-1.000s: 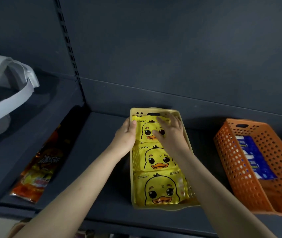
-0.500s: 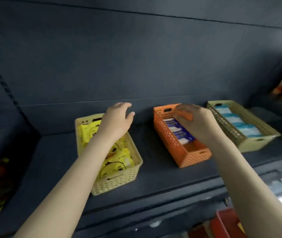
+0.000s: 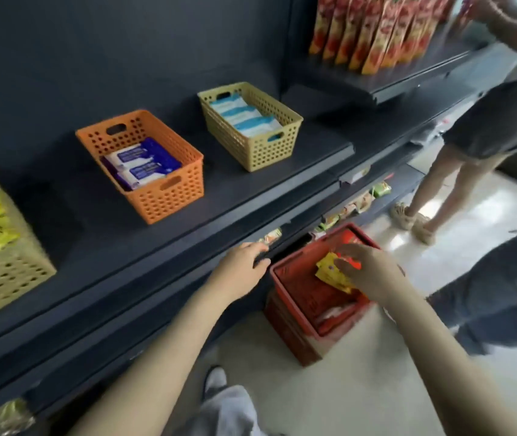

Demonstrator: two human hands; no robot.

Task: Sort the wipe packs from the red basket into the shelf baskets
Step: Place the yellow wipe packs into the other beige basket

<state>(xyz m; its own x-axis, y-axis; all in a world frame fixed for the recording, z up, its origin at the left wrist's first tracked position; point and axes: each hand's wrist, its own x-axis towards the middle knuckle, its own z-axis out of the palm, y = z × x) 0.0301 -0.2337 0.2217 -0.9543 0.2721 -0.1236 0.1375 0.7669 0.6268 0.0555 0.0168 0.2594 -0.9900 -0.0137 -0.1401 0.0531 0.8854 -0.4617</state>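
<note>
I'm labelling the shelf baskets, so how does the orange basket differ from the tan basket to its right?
The orange basket is bright orange and holds dark blue and white packs; the tan basket is pale yellowish-tan and holds light blue and white packs. The orange basket sits nearer the shelf's front edge, the tan basket further back. Both are perforated plastic, rectangular, with handle slots, standing upright on the same shelf.

Landmark: orange basket [image 3: 144, 165] on the dark shelf [image 3: 238, 196].

- Bare shelf is seen on both its sides: a wide strip toward the pale yellow basket [image 3: 2, 256] at left, a narrower one toward the tan basket [image 3: 251, 124] at right.
- Open air is left above all three baskets.
- Below and right of it, the red basket [image 3: 295, 297] sits on the floor against the shelf front, its top open.
- Further right, a bystander's legs [image 3: 440, 180] block the aisle.
</note>
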